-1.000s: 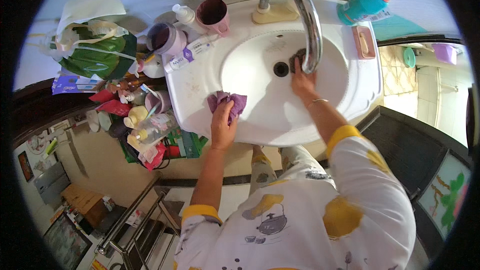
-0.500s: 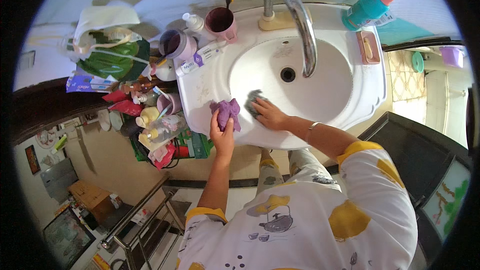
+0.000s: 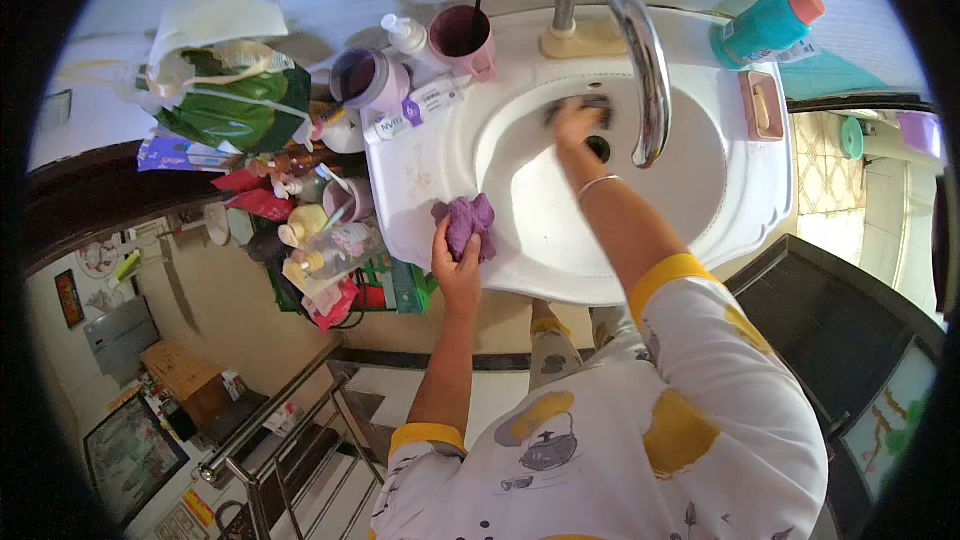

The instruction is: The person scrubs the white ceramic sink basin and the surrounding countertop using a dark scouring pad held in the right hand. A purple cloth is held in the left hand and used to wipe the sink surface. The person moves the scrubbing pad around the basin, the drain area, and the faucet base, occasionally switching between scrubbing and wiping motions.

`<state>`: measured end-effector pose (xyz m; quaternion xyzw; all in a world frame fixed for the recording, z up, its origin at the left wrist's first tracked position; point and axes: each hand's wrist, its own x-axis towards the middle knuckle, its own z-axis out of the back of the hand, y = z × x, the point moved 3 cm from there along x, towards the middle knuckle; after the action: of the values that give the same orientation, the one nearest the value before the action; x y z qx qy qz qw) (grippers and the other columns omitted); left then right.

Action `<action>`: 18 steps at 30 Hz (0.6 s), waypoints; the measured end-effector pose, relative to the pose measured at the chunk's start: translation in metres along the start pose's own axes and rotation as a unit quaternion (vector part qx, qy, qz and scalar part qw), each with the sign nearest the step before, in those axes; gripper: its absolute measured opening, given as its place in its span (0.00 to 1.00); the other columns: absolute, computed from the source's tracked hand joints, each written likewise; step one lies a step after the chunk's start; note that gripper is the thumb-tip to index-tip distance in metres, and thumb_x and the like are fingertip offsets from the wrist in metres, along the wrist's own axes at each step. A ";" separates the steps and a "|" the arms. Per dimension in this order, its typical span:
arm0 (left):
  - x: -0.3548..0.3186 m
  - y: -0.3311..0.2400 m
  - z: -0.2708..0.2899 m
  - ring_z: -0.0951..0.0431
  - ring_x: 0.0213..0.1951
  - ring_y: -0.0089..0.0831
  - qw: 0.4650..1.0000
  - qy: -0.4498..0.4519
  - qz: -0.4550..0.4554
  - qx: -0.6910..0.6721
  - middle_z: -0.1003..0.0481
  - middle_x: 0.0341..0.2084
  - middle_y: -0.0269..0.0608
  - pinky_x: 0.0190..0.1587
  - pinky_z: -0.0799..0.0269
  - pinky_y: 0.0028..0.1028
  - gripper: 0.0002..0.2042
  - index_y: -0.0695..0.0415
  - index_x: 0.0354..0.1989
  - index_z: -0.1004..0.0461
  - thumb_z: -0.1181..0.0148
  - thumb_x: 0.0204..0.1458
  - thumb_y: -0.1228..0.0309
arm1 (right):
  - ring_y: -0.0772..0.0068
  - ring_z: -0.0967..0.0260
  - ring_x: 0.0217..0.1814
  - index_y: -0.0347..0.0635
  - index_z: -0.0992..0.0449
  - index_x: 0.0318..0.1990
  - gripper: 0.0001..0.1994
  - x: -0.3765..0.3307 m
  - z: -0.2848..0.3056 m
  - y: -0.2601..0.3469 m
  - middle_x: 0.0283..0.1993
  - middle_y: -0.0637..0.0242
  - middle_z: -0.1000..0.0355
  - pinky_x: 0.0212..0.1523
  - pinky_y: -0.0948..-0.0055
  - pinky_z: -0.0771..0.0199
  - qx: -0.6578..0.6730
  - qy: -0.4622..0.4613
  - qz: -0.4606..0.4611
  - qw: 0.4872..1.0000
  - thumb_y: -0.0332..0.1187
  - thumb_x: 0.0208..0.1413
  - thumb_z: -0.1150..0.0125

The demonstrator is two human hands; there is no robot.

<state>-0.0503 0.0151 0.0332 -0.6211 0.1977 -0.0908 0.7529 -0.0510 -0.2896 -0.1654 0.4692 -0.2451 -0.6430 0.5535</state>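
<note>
My left hand (image 3: 457, 268) is closed around a crumpled purple cloth (image 3: 466, 221) at the left front rim of the white washbasin (image 3: 400, 170). Inside the bowl, my right hand (image 3: 575, 130) presses a dark grey scouring pad (image 3: 601, 112) against the back wall, just above the drain hole (image 3: 598, 148). That hand is smeared by motion, and its fingers partly hide the pad. To its right, the curved chrome faucet (image 3: 640, 35) arches over the bowl.
On the left ledge stand a pink cup (image 3: 455, 40) with a toothbrush, a pump bottle (image 3: 404, 34) and a toothpaste tube (image 3: 420, 108). A teal bottle (image 3: 762, 32) and a soap dish (image 3: 763, 108) sit at the right. Several bottles (image 3: 340, 250) crowd beside the basin's left edge.
My right hand has moved with the scouring pad from the bowl's left front edge to its back wall near the drain. My left hand still holds the purple cloth at the rim.
</note>
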 end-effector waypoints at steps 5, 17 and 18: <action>0.007 0.003 -0.002 0.29 0.52 0.30 1.000 -0.001 0.016 0.022 0.29 0.51 0.45 0.57 0.35 0.29 0.23 0.66 0.58 0.35 0.40 0.52 0.78 | 0.34 0.59 0.72 0.39 0.51 0.70 0.36 -0.155 0.028 -0.007 0.72 0.39 0.59 0.71 0.50 0.56 -0.254 0.335 0.303 0.855 0.44 0.58 0.48; 0.004 -0.003 -0.016 0.27 0.53 0.44 0.971 0.025 -0.039 0.236 0.26 0.51 0.50 0.57 0.34 0.35 0.23 0.59 0.55 0.31 0.37 0.48 0.76 | 0.49 0.56 0.74 0.51 0.42 0.68 0.28 -0.100 0.167 -0.035 0.73 0.53 0.53 0.73 0.58 0.57 -0.507 0.481 0.254 0.668 0.41 0.58 0.55; 0.001 -0.004 -0.020 0.27 0.53 0.45 0.964 0.026 -0.044 0.261 0.27 0.51 0.50 0.58 0.34 0.36 0.23 0.58 0.55 0.31 0.38 0.48 0.76 | 0.50 0.55 0.74 0.50 0.40 0.66 0.27 -0.130 0.165 -0.021 0.72 0.53 0.50 0.72 0.57 0.56 -0.467 0.518 0.254 0.670 0.41 0.59 0.56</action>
<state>-0.0572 -0.0043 0.0342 -0.4086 0.1592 -0.1885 0.8787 -0.2126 -0.1953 -0.0666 0.3266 0.3037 -0.1616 0.8803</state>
